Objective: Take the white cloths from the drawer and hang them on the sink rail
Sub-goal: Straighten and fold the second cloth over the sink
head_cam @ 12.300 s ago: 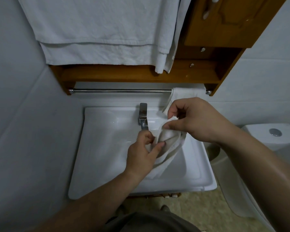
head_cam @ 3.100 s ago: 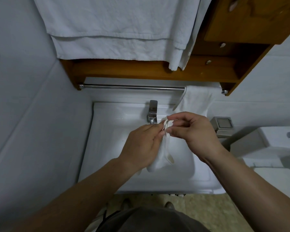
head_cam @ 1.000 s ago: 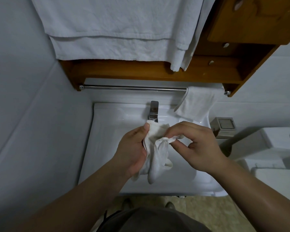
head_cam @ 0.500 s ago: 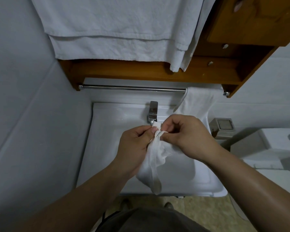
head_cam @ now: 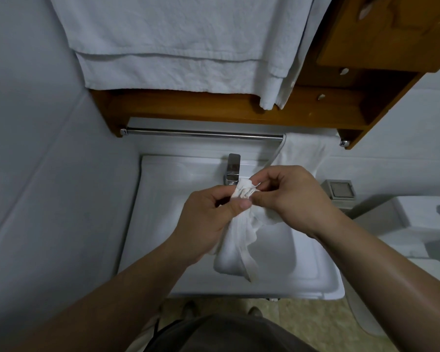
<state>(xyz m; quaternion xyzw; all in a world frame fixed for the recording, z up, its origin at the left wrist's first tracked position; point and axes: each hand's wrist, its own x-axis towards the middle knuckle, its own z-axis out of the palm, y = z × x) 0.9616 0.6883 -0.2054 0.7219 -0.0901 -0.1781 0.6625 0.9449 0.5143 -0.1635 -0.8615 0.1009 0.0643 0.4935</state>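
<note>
White cloth [head_cam: 239, 240], frame centre: bunched top pinched by left hand [head_cam: 208, 222] and right hand [head_cam: 292, 196], remainder hanging over sink [head_cam: 158, 199]. Second cloth [head_cam: 304, 151] draped on rail [head_cam: 201, 134], upper right.

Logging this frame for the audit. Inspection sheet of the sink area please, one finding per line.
Surface: white sink, dry-looking, faucet at the back.
Job's things: crumpled white cloth held over the basin; another cloth already hangs at the right end of the rail.
Clutter: nothing seen in the basin.
Hands: left hand and right hand both pinch the cloth's top edge.
Cables: nothing seen.
Surroundings: large towels draped above, wooden cabinet, toilet tank at right, small grey box beside the sink.
</note>
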